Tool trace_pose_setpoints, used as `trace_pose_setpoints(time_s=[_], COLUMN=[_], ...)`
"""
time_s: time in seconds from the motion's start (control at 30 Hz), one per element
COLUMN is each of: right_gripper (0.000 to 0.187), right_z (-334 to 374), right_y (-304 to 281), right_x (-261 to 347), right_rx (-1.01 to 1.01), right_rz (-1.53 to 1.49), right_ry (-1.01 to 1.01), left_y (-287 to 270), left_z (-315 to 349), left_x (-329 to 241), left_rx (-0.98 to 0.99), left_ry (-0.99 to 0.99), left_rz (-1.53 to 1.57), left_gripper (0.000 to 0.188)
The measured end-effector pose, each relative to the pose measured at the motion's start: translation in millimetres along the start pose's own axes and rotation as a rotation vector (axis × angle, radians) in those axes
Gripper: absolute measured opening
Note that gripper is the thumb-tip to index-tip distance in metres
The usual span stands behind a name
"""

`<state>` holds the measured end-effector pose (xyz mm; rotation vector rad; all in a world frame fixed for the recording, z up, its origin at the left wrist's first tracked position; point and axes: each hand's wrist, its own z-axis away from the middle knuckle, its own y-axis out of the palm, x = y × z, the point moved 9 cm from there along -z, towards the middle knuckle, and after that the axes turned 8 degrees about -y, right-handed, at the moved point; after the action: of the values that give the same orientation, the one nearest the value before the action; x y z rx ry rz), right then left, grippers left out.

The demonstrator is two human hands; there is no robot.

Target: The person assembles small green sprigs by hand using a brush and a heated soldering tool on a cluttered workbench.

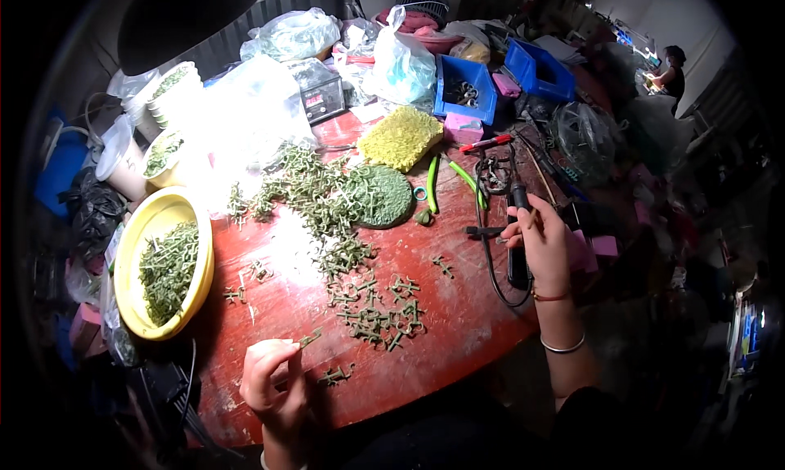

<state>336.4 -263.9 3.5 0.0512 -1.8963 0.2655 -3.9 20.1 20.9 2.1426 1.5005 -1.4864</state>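
Observation:
Near the front edge of the red table, my left hand pinches a small green branched piece between thumb and fingertips. Another such piece lies beside that hand. To the right, my right hand is raised, its fingers closed at the black handle of a slim pen-like tool; its tip is hard to make out among the dark things behind. Between my hands lies a loose cluster of green branched pieces. Farther back, a larger heap of them partly covers a round green textured disc.
A yellow basin of green pieces stands left. Behind the disc sits a yellow rough-textured block. Blue bins, plastic bags and a small scale crowd the back. A black cable loops near my right hand. Another person is far right.

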Motion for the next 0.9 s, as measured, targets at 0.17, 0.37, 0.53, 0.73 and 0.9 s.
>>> trace_pose_setpoints(time_s=[0.17, 0.37, 0.53, 0.73, 0.9], right_gripper=[0.024, 0.022, 0.023, 0.015, 0.007], right_z=[-5.5, -0.4, -1.4, 12.6, 31.8], right_y=[1.6, -5.9, 1.3, 22.5, 75.9], right_x=[-15.7, 14.1, 16.9, 61.2, 113.8], right_rx=[0.043, 0.03, 0.081, 0.095, 0.212], right_rz=[0.452, 0.712, 0.809, 0.833, 0.529], right_ry=[-0.267, -0.383, -0.355, -0.556, -0.625], left_y=[-5.8, -2.6, -5.9, 23.8, 53.7], left_z=[-2.5, 1.5, -1.8, -46.3, -66.9], left_x=[-4.6, 7.4, 5.6, -19.7, 11.6], left_rx=[-0.026, -0.034, -0.029, 0.044, 0.116], left_ry=[0.022, -0.078, -0.227, -0.201, -0.46], left_rz=[0.021, 0.136, 0.276, 0.363, 0.558], left_gripper=[0.033, 0.031, 0.03, 0.026, 0.018])
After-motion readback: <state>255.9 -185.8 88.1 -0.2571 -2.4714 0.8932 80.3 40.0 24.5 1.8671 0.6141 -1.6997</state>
